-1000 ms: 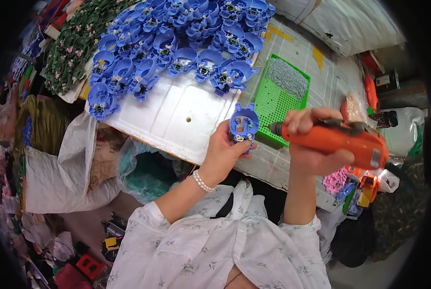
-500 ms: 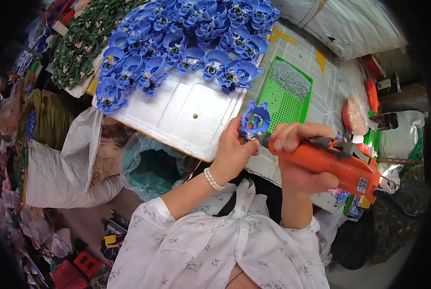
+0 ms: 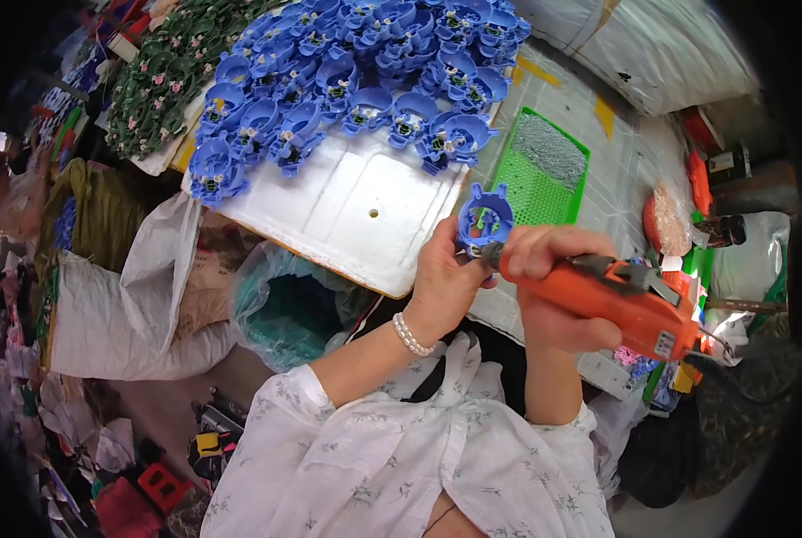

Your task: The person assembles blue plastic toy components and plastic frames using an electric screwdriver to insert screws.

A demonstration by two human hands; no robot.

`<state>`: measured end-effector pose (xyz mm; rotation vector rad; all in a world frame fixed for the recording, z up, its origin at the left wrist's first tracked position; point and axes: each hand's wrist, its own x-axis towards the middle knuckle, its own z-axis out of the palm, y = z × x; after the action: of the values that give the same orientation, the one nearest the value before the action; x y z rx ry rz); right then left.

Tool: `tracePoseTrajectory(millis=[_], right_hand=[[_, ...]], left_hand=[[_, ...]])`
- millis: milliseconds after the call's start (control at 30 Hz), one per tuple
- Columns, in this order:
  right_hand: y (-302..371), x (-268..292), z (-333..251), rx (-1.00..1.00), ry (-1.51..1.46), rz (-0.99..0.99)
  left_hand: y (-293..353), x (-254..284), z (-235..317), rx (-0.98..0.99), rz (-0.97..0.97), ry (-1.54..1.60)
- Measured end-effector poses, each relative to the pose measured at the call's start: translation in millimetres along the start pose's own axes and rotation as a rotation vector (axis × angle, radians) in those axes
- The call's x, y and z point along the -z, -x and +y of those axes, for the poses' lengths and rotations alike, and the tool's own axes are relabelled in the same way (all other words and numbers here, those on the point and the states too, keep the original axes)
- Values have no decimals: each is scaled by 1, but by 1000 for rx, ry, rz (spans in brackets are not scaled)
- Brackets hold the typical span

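Observation:
My left hand (image 3: 444, 278), with a pearl bracelet at the wrist, is closed on a blue plastic part (image 3: 485, 212) that has a round ring with small prongs. Wrapped round an orange electric screwdriver (image 3: 611, 303) is my right hand (image 3: 558, 287). The tool lies nearly level, its tip meeting the lower edge of the blue part beside my left fingertips. Whatever screw is under the tip is hidden. Ahead, many similar blue parts (image 3: 338, 81), with small pale pieces on them, are heaped on a white foam board (image 3: 329, 215).
A green perforated tray (image 3: 531, 193) holds a pile of small grey screws (image 3: 551, 148). Green parts (image 3: 163, 81) lie at the far left. A plastic-lined bin (image 3: 284, 309) stands below the board, near white sacks (image 3: 105, 314). A red bowl (image 3: 663, 224) sits at the right.
The view has shifted slightly, so the bench appears a little further right and lower. Both hands keep their holds, and the screwdriver tip stays at the blue part.

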<state>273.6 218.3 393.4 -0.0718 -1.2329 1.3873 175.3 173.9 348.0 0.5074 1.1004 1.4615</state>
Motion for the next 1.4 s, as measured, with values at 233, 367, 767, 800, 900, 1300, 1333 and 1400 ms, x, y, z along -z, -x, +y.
tracePoseTrajectory(millis=[233, 367, 767, 800, 900, 1300, 1333, 1400], right_hand=[[-5, 3, -36, 91, 89, -71], [9, 26, -39, -65, 118, 23], [26, 50, -28, -186, 233, 215], [27, 51, -27, -186, 237, 210], [36, 60, -30, -192, 264, 182], [45, 52, -36, -271, 365, 321], [45, 51, -31, -281, 342, 314], [48, 57, -31, -285, 320, 303]], left_hand=[[-1, 56, 45, -170, 18, 16], [26, 140, 79, -267, 228, -51], [97, 325, -90, 379, 584, 162], [91, 333, -113, 432, 594, 219], [58, 350, -174, 545, 634, 259], [3, 427, -199, 503, 908, 17], [15, 448, -202, 507, 952, -61], [11, 429, -195, 521, 970, -3]])
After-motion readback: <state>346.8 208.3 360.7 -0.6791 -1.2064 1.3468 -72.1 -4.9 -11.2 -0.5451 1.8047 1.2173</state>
